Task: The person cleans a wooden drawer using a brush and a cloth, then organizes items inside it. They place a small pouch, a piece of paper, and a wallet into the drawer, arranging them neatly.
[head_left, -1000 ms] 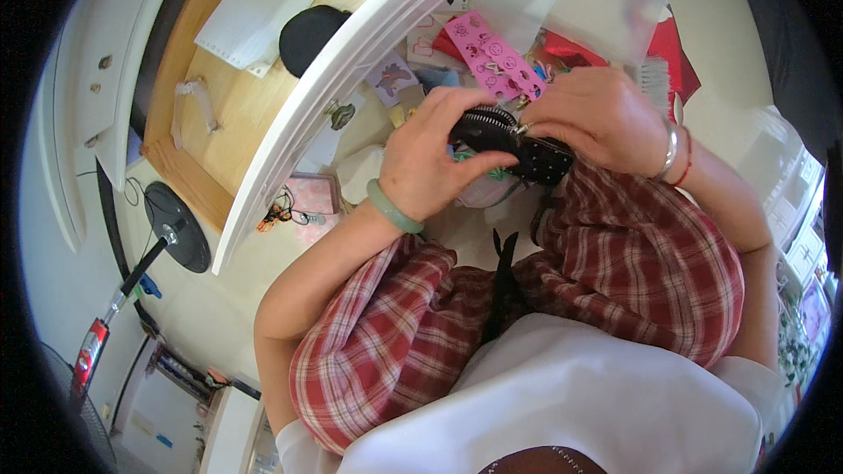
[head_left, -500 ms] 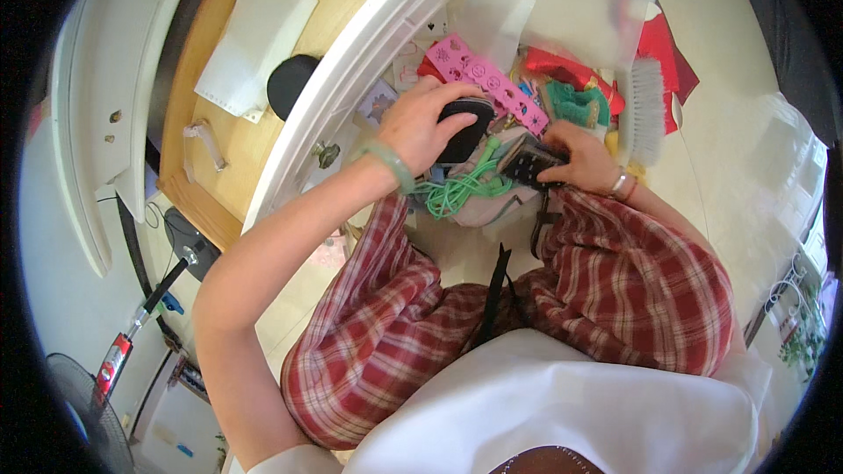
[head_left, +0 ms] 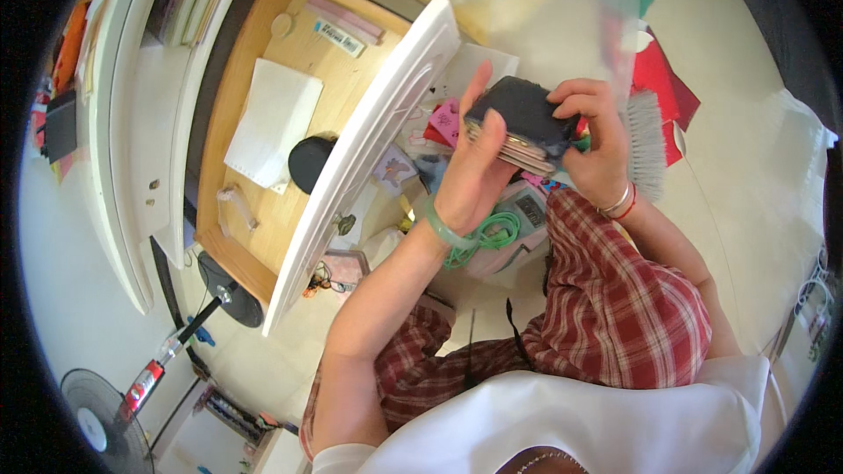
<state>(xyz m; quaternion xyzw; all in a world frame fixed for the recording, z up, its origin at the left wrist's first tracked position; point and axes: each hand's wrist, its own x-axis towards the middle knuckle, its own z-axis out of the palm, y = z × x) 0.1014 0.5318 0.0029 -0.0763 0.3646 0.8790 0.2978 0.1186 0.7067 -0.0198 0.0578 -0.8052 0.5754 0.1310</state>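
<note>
A thick black wallet-like bundle (head_left: 518, 110), with layered pale edges along its near side, is held up between my two hands. My left hand (head_left: 479, 162) grips its left side, thumb across the near edge. The fingers of my right hand (head_left: 599, 142) curl round its right end. Below lie a looped green cord (head_left: 496, 233) and a small grey device with a dark display (head_left: 529, 209), on a pale bag or container. A pink patterned strip (head_left: 446, 121) shows partly behind my left hand.
To the left an open wooden drawer with a white front (head_left: 378, 123) holds white paper (head_left: 274, 123) and a black round object (head_left: 309, 162). A grey-bristled brush (head_left: 647, 145) and red items (head_left: 663, 105) lie right. A fan (head_left: 92, 417) stands lower left.
My hands have come together and lifted the black bundle. My right hand has left the dark object it held low down. The view has shifted, showing more of the drawer.
</note>
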